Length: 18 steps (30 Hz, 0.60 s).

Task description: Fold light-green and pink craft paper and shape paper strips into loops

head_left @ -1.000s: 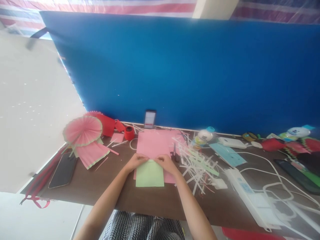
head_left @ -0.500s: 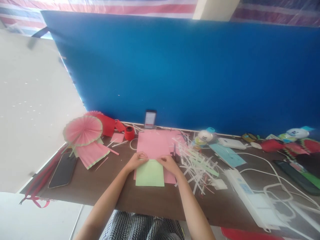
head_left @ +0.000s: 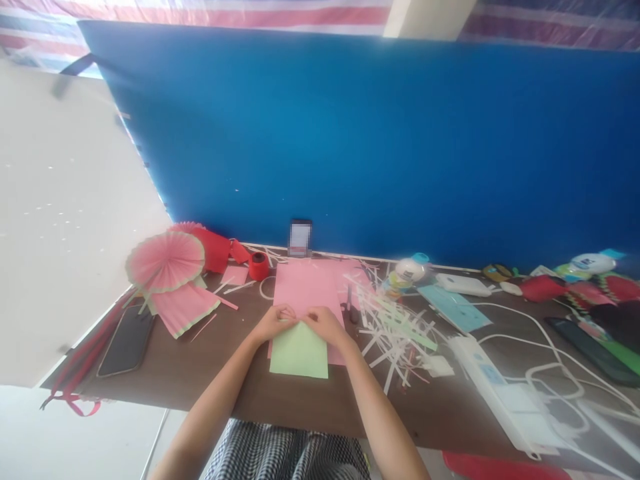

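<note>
Two hands [head_left: 273, 323] [head_left: 324, 324], one light-green sheet [head_left: 300, 353], two bottles [head_left: 411, 269] [head_left: 590, 267], one power strip [head_left: 486, 383]

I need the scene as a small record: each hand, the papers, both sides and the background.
Left hand: appears to pinch the green sheet at its far edge
Right hand: at the same edge, close to the left hand
Green sheet: overlaps the pink sheet, near edge beyond it
Left side: pleated pink fan, dark phone
Right side: heap of paper strips, power strip
Background: blue panel
</note>
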Motion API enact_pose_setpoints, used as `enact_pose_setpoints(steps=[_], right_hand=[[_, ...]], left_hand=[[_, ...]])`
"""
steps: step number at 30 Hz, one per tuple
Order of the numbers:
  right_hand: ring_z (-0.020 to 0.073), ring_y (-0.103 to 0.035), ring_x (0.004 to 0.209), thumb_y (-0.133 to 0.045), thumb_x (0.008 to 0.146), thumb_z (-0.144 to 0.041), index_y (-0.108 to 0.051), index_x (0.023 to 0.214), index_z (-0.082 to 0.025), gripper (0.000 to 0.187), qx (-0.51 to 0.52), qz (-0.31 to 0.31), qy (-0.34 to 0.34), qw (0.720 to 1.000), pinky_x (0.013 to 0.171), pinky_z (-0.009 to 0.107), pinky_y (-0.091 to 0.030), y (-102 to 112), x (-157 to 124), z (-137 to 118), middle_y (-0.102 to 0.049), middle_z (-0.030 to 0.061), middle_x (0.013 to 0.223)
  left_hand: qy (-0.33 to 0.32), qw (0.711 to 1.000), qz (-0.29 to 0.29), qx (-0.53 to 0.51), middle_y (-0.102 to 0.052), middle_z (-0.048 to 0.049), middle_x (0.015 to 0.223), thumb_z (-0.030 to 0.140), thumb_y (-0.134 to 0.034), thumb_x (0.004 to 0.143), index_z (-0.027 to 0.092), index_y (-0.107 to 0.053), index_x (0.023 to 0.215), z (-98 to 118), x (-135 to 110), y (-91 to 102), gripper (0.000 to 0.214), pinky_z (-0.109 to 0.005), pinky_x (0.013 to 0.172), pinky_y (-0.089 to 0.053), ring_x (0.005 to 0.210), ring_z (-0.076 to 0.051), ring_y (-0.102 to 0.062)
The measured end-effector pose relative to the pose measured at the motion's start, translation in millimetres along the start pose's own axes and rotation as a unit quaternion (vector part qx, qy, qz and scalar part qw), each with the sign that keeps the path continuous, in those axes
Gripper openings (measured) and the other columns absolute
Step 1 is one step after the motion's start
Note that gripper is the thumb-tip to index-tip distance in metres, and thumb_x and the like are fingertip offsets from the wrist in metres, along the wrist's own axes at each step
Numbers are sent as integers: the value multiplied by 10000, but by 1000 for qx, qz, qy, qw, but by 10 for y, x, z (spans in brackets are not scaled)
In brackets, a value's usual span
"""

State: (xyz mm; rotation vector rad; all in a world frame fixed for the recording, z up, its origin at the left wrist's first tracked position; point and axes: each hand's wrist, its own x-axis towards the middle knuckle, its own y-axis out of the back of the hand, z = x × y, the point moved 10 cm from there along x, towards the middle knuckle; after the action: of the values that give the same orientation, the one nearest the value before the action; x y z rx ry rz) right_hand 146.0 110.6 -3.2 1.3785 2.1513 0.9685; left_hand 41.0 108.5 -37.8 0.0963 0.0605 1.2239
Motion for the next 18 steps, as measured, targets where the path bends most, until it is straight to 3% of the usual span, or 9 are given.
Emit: enact_pose_setpoints(steps=[9,14,18], right_hand=[[109,-423,577,-448,782,-404,-538,621,-162,304,59,-10,15,998,539,216,-306,1,-28,7,-511,-18,602],[94,-365,541,-443,777,-402,-479,569,-164,318,79,-31,5,996,511,213,-276,-76,-19,-3,-418,-46,552],[90,-343,533,-457,763,-425,-464,560,-163,331,93,-36,-9,995,513,216,-267,14,-69,92,-394,-50,548]], left_hand=[[-2,1000,-4,-13,-602,-35,724,377,-649,647,128,-564,738,-5,20,0,278,-215,624,-425,699,-132,-574],[-1,1000,-9,-12,-586,-22,676,378,-653,645,130,-566,739,-21,9,-6,280,-211,608,-415,669,-120,-559],[-4,1000,-7,-3,-572,-8,632,399,-650,643,128,-574,736,-13,8,18,297,-211,595,-409,624,-105,-538]])
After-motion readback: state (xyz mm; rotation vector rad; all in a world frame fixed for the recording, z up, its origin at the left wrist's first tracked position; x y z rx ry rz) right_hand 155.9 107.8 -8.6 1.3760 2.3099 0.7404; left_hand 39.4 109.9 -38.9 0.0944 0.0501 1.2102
